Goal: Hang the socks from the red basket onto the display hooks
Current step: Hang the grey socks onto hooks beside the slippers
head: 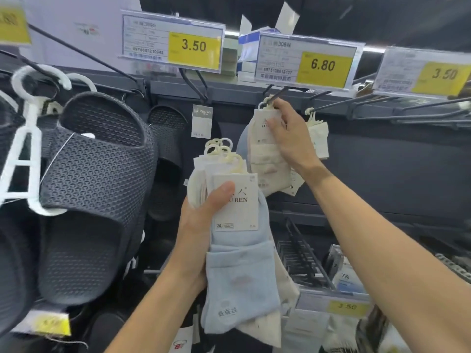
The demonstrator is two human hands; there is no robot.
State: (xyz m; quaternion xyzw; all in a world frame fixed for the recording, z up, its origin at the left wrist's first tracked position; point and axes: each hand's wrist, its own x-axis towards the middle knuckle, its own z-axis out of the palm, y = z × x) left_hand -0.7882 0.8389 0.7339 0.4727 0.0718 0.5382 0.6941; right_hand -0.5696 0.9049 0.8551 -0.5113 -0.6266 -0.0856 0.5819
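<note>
My left hand (201, 225) grips a bundle of several sock packs (237, 271), a pale blue pair in front with a white brand card and cream plastic hangers on top. My right hand (288, 133) is raised to a display hook (277, 96) under the 6.80 price tag and pinches the top of a cream sock pack (265, 161) whose hanger sits at the hook. Another sock pack (318, 138) hangs on the neighbouring hook to the right. The red basket is out of view.
Dark mesh slippers (94, 189) on white hangers fill the left side, close to my left arm. Price tags (193, 44) line the rail above. Bare hooks (407, 108) stick out at upper right. More packs and a lower 3.50 price tag (346, 307) sit below.
</note>
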